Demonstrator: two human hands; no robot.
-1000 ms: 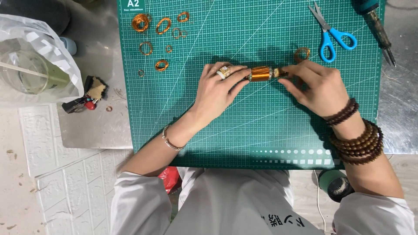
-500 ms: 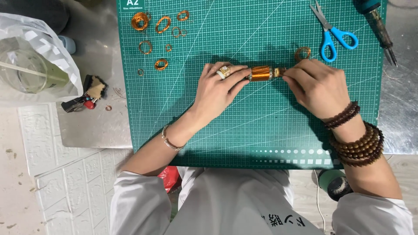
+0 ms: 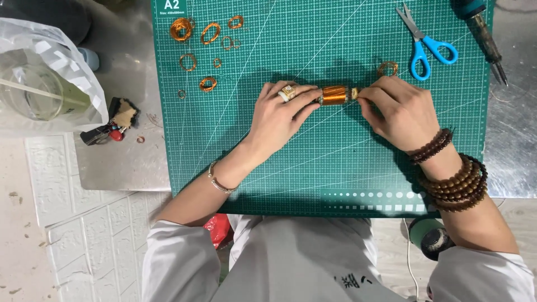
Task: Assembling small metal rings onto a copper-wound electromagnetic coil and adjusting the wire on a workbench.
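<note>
Scissors (image 3: 426, 42) lie on the mat (image 3: 313, 168), right of wire rings (image 3: 204, 42).

Grey metal tabletop (image 3: 131, 162) under a green gridded cutting mat (image 3: 313, 168), with loose copper wire rings (image 3: 210, 33) far left, blue-handled scissors (image 3: 428, 42) and a dark soldering iron (image 3: 485, 33) far right, clear plastic bag (image 3: 47, 78) at left.
</note>
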